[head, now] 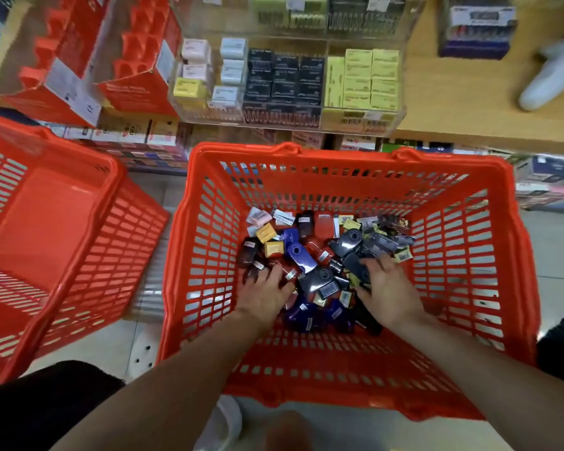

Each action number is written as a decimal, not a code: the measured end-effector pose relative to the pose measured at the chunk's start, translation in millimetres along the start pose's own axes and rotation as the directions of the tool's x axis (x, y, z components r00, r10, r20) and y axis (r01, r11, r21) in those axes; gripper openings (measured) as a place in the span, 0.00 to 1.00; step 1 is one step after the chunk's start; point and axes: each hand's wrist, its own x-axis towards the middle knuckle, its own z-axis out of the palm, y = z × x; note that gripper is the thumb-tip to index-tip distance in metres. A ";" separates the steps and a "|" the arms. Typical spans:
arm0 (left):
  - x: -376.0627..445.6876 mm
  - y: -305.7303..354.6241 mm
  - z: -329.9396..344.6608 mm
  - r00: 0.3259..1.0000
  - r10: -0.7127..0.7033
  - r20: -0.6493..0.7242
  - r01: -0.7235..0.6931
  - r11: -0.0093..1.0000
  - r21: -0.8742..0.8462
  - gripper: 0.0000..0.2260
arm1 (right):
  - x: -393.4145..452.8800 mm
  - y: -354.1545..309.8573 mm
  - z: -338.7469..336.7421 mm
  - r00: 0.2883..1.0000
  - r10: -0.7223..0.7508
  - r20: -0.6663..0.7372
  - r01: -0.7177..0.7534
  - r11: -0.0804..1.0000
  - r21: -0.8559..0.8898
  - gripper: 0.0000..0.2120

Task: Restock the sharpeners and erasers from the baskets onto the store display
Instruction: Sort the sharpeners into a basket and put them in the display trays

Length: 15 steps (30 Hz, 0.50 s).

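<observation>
An orange basket (345, 379) in front of me holds a heap of sharpeners (310, 255) in blue, red, dark brown and grey, plus small yellow and pink erasers (267, 234). Both my hands reach down into the heap. My left hand (267, 292) lies on the dark brown and red sharpeners at the left, fingers curled among them. My right hand (388, 292) has its fingers wrapped around a dark grey sharpener (355, 266) at the right. Above the basket stands a clear acrylic display (316, 122) with pastel, black and yellow erasers in compartments.
A second orange basket (56, 229), with nothing in it, tilts on the left. Orange cartons (137, 66) stand at the back left of the wooden shelf (463, 102). A white shoe (554, 76) rests at the far right. Lower shelves of boxed stock run behind the baskets.
</observation>
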 end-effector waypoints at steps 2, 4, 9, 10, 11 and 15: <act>3.3 -0.5 5.2 1.000 0.012 -0.004 -0.012 0.999 0.031 0.31 | 7.3 -2.8 6.5 0.999 0.009 -0.051 -0.015 0.994 -0.111 0.26; 1.0 -2.1 5.3 0.997 -0.006 -0.077 -0.002 0.994 -0.108 0.27 | 11.3 -5.1 9.3 0.998 0.049 -0.049 -0.055 0.988 -0.141 0.28; -1.0 0.6 -28.4 0.912 -0.404 0.072 0.178 0.230 -0.957 0.16 | 11.0 -13.1 11.4 0.983 0.134 -0.123 -0.106 0.971 0.217 0.23; 1.2 3.5 -36.4 0.896 -0.402 0.188 0.205 -0.001 -0.979 0.14 | 8.4 -19.7 9.9 0.980 0.151 -0.128 -0.096 0.928 0.361 0.22; 3.5 7.1 -43.4 0.894 -0.354 0.275 0.208 -0.218 -0.954 0.13 | 5.1 -29.0 7.1 0.982 0.152 -0.109 -0.083 0.875 0.478 0.22; 6.7 24.5 -53.0 0.929 -0.185 0.322 0.177 -0.542 -0.822 0.24 | -12.0 -74.3 -1.0 0.999 -0.004 -0.037 0.028 0.737 0.675 0.20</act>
